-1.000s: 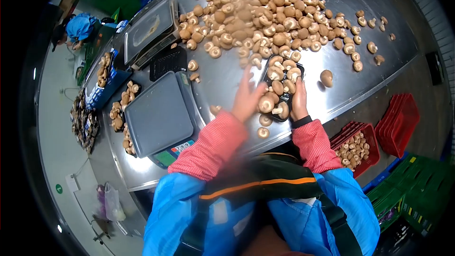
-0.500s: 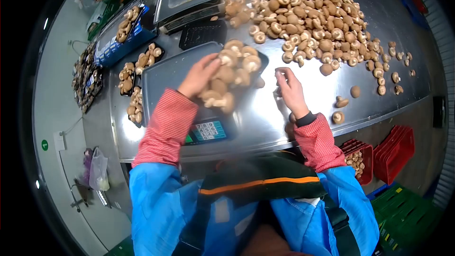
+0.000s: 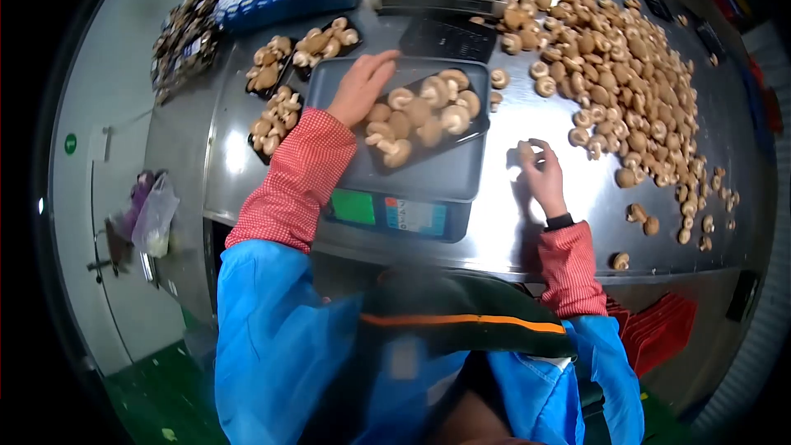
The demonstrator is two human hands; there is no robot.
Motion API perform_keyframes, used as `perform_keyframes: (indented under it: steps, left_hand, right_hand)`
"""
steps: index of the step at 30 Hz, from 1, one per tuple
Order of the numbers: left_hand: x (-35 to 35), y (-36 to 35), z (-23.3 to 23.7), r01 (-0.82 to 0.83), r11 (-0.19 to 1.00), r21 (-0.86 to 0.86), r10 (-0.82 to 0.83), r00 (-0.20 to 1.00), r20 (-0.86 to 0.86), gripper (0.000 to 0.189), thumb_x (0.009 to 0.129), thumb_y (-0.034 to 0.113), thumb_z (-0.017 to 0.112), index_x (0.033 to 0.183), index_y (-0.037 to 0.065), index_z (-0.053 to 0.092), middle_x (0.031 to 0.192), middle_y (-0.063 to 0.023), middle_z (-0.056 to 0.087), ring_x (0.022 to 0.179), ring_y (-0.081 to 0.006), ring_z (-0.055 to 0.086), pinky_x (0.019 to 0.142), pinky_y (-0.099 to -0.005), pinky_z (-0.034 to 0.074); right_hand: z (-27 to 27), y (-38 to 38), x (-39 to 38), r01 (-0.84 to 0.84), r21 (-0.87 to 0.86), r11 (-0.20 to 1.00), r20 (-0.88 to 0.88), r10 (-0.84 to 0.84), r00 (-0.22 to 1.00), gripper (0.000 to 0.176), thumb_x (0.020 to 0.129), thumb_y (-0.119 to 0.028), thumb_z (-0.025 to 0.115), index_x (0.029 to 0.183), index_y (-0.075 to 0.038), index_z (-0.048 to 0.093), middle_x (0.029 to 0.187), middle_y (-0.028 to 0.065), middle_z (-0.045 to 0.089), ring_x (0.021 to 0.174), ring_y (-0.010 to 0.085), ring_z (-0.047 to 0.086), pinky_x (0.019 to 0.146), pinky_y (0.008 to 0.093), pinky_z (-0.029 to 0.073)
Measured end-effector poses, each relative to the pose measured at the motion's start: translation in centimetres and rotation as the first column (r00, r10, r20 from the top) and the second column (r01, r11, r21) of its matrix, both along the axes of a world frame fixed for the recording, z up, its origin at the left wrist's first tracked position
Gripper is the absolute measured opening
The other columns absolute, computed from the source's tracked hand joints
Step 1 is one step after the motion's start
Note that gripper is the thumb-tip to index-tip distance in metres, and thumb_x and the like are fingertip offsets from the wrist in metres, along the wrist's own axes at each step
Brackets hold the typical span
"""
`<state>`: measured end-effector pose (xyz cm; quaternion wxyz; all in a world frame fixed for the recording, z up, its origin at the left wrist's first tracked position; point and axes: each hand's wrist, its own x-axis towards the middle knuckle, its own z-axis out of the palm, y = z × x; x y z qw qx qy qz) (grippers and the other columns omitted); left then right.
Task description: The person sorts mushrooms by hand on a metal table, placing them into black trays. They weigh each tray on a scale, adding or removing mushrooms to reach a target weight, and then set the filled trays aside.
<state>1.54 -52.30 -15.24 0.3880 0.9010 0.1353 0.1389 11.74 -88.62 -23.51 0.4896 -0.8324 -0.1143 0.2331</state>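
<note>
A black tray of shiitake mushrooms [image 3: 428, 111] sits on the grey platform [image 3: 346, 173] of a weighing scale. The scale's green display [image 3: 353, 207] and its keypad [image 3: 416, 217] face me. My left hand [image 3: 365, 89] is at the tray's left side, fingers stretched out and holding nothing. Over the steel table right of the scale, my right hand [image 3: 544, 177] has thumb and fingers curled together around what looks like a small mushroom [image 3: 526, 152].
Loose mushrooms [image 3: 630, 82] form a large pile on the right of the steel table [image 3: 515, 231]. Several filled trays [image 3: 276, 119] stand left of the scale, near a blue box [image 3: 247, 8]. Behind lies a dark tray [image 3: 449, 39]. Red crates [image 3: 659, 334] stand below the table edge.
My left hand has released the mushroom tray, which now rests on the scale. My right hand has closed its fingers. The camera view has turned, shifting the pile rightward.
</note>
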Motion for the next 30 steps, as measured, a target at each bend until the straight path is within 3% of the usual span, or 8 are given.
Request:
perform_keyframes:
  steps: [3,7,15,18,22,25,27,30]
  left_hand:
    - [-3.7,1.0,-0.3,-0.138,0.963,-0.233,0.159,0.985,0.073,0.033,0.1,0.026,0.051,0.124,0.006,0.061,0.107,-0.0091,0.059,0.099,-0.019,0.06,0.088,-0.0299,0.046]
    - [-8.7,0.3,-0.9,-0.186,0.924,-0.333,0.244,0.96,0.14,0.033,0.095,0.021,0.06,0.125,0.006,0.06,0.107,-0.0084,0.057,0.098,-0.0177,0.06,0.088,-0.0277,0.047]
    - [-12.2,-3.1,0.1,-0.283,0.932,-0.227,0.315,0.941,0.12,0.038,0.086,0.018,0.071,0.119,0.003,0.062,0.098,-0.0034,0.06,0.083,-0.0109,0.057,0.071,-0.0243,0.048]
    - [-13.3,-4.1,-0.1,-0.342,0.917,-0.203,0.347,0.938,-0.013,0.034,0.085,0.018,0.072,0.116,0.004,0.064,0.092,-0.0018,0.061,0.08,-0.01,0.057,0.07,-0.0236,0.048]
    - [-13.9,-5.4,-0.4,-0.309,0.951,0.01,0.309,0.951,-0.033,0.028,0.085,0.011,0.072,0.111,0.001,0.066,0.082,0.0013,0.057,0.074,-0.0071,0.051,0.068,-0.0215,0.045]
    - [-14.1,-6.3,-0.5,-0.264,0.943,0.203,0.29,0.951,-0.111,0.029,0.08,0.02,0.076,0.102,0.003,0.067,0.081,-0.0045,0.058,0.071,-0.0174,0.054,0.067,-0.029,0.046]
    - [-13.8,-6.7,-0.5,-0.214,0.929,0.303,0.267,0.953,-0.145,0.031,0.079,0.026,0.076,0.097,0.003,0.066,0.084,-0.0069,0.06,0.071,-0.0228,0.056,0.067,-0.0338,0.047]
    - [-12.6,-7.1,-0.9,-0.241,0.964,0.112,0.263,0.927,-0.266,0.031,0.08,0.026,0.074,0.098,0.003,0.064,0.083,-0.0069,0.059,0.07,-0.0215,0.057,0.066,-0.0344,0.048]
  right_hand:
    - [2.2,0.6,0.5,0.015,0.102,0.995,0.328,-0.048,0.944,0.037,0.084,-0.021,0.069,0.116,-0.004,0.058,0.094,0.0091,0.06,0.077,0.0181,0.056,0.069,0.032,0.049]
    - [8.3,4.3,-0.4,-0.091,0.172,0.981,0.453,0.003,0.892,0.04,0.08,-0.013,0.074,0.11,-0.002,0.051,0.095,0.0089,0.06,0.075,0.017,0.057,0.067,0.0291,0.049]
    - [11.1,10.6,-1.9,-0.276,0.161,0.947,0.691,0.092,0.717,0.042,0.073,-0.012,0.079,0.104,-0.004,0.052,0.095,0.0128,0.057,0.085,0.0295,0.06,0.073,0.0377,0.05]
    - [10.3,12.2,-1.9,-0.362,-0.024,0.932,0.85,0.21,0.483,0.045,0.069,-0.016,0.081,0.101,-0.006,0.052,0.093,0.012,0.055,0.088,0.0308,0.057,0.075,0.0411,0.046]
    - [9.6,11.6,-2.7,-0.427,-0.189,0.884,0.821,0.381,0.425,0.034,0.074,-0.022,0.076,0.097,-0.007,0.056,0.093,0.0082,0.056,0.089,0.0304,0.054,0.078,0.0413,0.042]
    - [9.3,11.2,-2.1,-0.359,-0.097,0.928,0.787,0.293,0.543,0.031,0.075,-0.021,0.075,0.099,-0.008,0.059,0.093,0.0075,0.057,0.088,0.0297,0.054,0.077,0.0411,0.043]
    - [9.4,11.6,-2.1,-0.351,-0.129,0.927,0.835,0.293,0.466,0.031,0.076,-0.02,0.074,0.102,-0.01,0.06,0.093,0.0072,0.057,0.088,0.0294,0.055,0.076,0.0409,0.043]
    - [8.8,12.4,-3.0,-0.377,-0.221,0.899,0.838,0.373,0.399,0.027,0.079,-0.017,0.07,0.104,-0.012,0.06,0.093,0.007,0.058,0.089,0.0294,0.055,0.075,0.0411,0.044]
